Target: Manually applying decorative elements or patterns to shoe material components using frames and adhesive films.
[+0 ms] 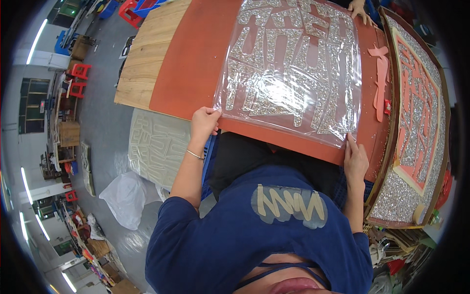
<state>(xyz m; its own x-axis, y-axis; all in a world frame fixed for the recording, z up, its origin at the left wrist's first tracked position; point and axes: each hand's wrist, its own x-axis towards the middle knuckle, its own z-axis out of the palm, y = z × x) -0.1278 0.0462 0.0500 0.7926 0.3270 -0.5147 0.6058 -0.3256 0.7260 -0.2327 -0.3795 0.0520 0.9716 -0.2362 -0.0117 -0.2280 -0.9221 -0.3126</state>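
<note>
A clear, glossy plastic film (338, 136) lies over cut-out shapes covered in silvery rhinestones (306, 54) on a red-brown tabletop (191, 59). At the film's near left corner, my left hand (204, 122) is closed in a pinch on its edge. My right hand (356, 158) grips the near right corner between thumb and fingers, its fingertips partly hidden. Strong glare covers the middle of the film. Another person's hand (360, 11) rests at the far right edge of the sheet.
To the right stands a tray (387, 206) of loose silvery stones with a cream-bordered red stencil (410, 169) on it. Salmon-pink strips (380, 88) lie beside it. Left are a wooden board (149, 59), a sheet of pale shapes (159, 144), a white plastic bag (125, 201) and red stools (78, 81).
</note>
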